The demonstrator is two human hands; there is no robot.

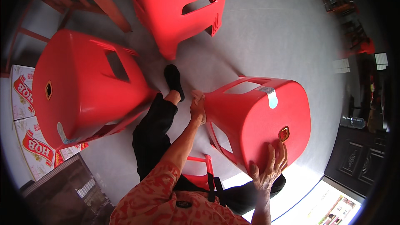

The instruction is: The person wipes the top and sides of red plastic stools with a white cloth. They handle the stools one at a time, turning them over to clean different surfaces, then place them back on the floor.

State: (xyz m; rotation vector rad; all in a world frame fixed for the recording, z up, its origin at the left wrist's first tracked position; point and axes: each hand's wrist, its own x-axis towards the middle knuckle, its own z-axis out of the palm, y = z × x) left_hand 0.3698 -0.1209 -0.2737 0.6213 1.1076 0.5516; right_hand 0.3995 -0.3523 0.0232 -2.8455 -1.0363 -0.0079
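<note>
Red plastic stool point(254, 116) tipped on its side between both hands, above the grey floor point(266, 41). Left hand point(198, 106) closed around the stool's leg rim; right hand point(271, 166) flat, fingers spread, against the seat top near its square centre hole. Two more red stools point(83, 87) nearby, left and top. Right forearm cut off at frame bottom; left fingertips hidden behind the rim.

I see bright daylight coming from lower right, with glare on the floor point(300, 179). Edges bend and darken; focus is sharp centrally.
</note>
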